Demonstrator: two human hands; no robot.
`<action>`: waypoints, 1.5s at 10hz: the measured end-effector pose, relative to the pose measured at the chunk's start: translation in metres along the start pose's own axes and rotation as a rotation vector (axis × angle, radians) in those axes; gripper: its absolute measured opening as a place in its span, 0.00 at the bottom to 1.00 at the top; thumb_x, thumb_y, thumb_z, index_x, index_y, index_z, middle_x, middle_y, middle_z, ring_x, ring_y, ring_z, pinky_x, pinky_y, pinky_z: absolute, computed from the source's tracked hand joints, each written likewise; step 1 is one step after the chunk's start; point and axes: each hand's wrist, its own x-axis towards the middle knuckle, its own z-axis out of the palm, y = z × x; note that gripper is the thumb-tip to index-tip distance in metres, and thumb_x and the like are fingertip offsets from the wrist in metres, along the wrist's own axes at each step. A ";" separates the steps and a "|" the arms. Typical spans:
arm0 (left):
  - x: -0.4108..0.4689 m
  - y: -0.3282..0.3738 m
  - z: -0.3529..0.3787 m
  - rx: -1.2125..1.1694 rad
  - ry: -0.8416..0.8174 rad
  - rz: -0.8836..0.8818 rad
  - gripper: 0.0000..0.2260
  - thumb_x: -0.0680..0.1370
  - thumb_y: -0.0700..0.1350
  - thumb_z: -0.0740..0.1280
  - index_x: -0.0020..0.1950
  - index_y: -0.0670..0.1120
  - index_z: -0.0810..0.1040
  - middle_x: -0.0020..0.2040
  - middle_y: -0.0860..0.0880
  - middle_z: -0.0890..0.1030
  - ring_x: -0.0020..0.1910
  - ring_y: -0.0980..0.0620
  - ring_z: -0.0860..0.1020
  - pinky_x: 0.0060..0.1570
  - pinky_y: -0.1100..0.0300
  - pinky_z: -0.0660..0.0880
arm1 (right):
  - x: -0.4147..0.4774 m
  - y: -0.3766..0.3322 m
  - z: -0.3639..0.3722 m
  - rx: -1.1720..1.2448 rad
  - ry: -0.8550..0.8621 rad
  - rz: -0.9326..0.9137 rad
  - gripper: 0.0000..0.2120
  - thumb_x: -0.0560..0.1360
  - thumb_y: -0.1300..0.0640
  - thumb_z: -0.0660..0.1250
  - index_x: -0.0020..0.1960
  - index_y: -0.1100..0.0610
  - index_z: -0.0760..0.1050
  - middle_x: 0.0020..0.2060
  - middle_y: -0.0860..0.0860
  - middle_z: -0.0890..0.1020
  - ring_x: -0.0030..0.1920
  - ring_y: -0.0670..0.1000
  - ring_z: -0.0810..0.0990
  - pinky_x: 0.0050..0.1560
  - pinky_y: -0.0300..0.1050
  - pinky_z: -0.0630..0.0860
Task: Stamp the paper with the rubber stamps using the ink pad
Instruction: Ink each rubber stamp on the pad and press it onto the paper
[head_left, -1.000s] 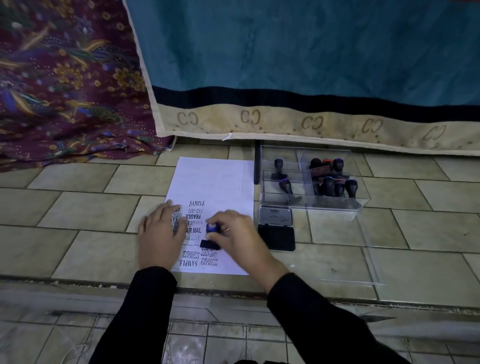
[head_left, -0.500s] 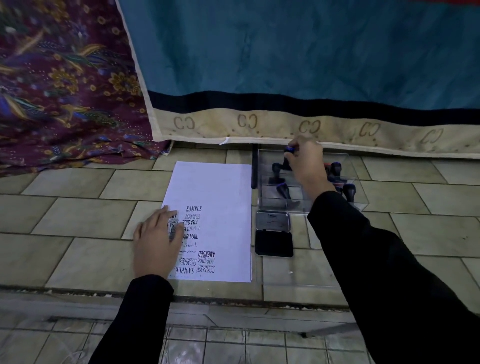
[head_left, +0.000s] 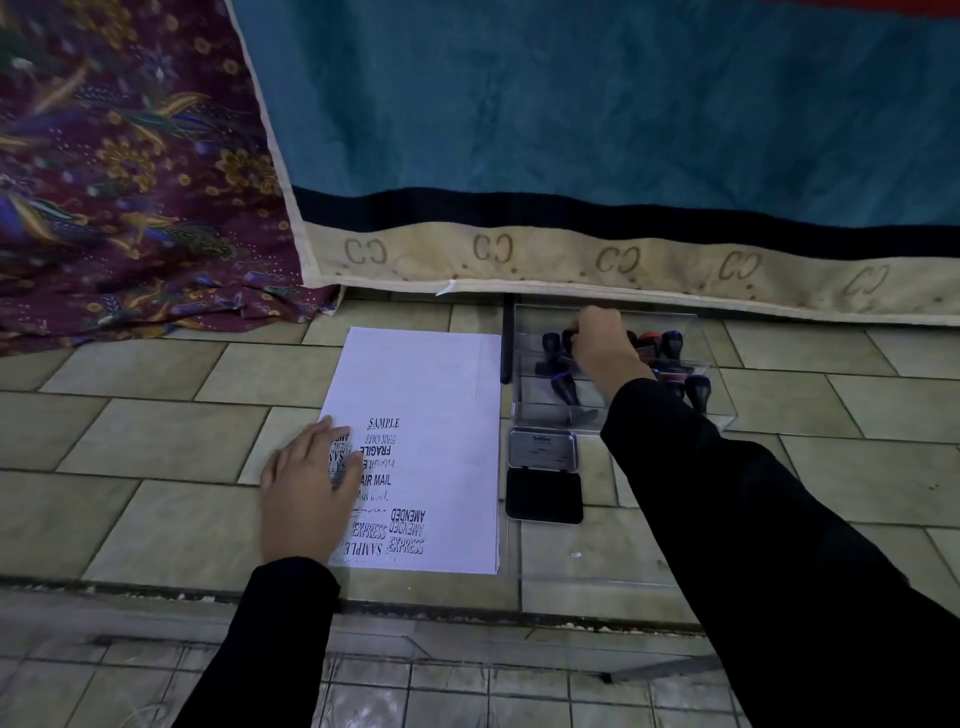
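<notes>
Nearest to me are my two black sleeves, the left sleeve (head_left: 270, 649) short in view and the right sleeve (head_left: 753, 519) stretched far forward across the tiled floor (head_left: 130, 431).

My left hand (head_left: 306, 493) lies flat on the lower left edge of the paper (head_left: 441, 395), fingers straight and a little spread, pressing the sheet down. The fingertips cover part of the printed marks. The paper lies on the tiles, long side running away from me. Its lower half carries black impressions, among them SAMPLE, FRAGILE, AIR MAIL, AMENDED and EXPRESS, some upside down to me, some faint or doubled. The upper half is blank.

Just right of the paper sits the ink pad (head_left: 544, 493), open, with its dark pad nearer me and its lid (head_left: 543, 449) folded back beyond it.

Just beyond the lid stands a clear plastic box (head_left: 524, 410). My right hand (head_left: 605, 345) reaches down into it, fingers curled and pinching the dark knob of a stamp (head_left: 569, 336) at the box's far left side. The other stamps (head_left: 697, 389) stand or lean in the box around my hand, mostly dark-handled, one with red on it.

Behind the box hangs a teal cloth (head_left: 571, 104) with a black band and a beige border. A maroon flowered cloth (head_left: 119, 171) lies to its left.
</notes>
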 end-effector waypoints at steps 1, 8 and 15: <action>0.000 0.000 0.000 0.005 0.001 0.001 0.13 0.78 0.47 0.67 0.62 0.49 0.77 0.69 0.50 0.74 0.67 0.47 0.71 0.71 0.46 0.60 | -0.004 0.001 0.000 0.057 0.023 -0.011 0.09 0.76 0.70 0.59 0.52 0.67 0.76 0.49 0.64 0.80 0.48 0.63 0.79 0.46 0.53 0.79; 0.000 -0.001 0.000 0.008 0.002 -0.002 0.13 0.78 0.47 0.67 0.62 0.48 0.77 0.69 0.50 0.74 0.67 0.46 0.72 0.71 0.45 0.60 | -0.061 0.000 0.008 0.258 0.166 -0.100 0.12 0.72 0.62 0.69 0.55 0.58 0.78 0.49 0.58 0.80 0.48 0.56 0.79 0.46 0.43 0.75; 0.000 -0.003 0.001 0.002 -0.013 0.012 0.13 0.78 0.47 0.66 0.63 0.48 0.76 0.70 0.50 0.73 0.69 0.48 0.70 0.72 0.46 0.58 | -0.192 0.013 0.025 0.564 0.270 -0.391 0.11 0.68 0.60 0.75 0.50 0.58 0.81 0.43 0.49 0.81 0.36 0.47 0.79 0.41 0.41 0.79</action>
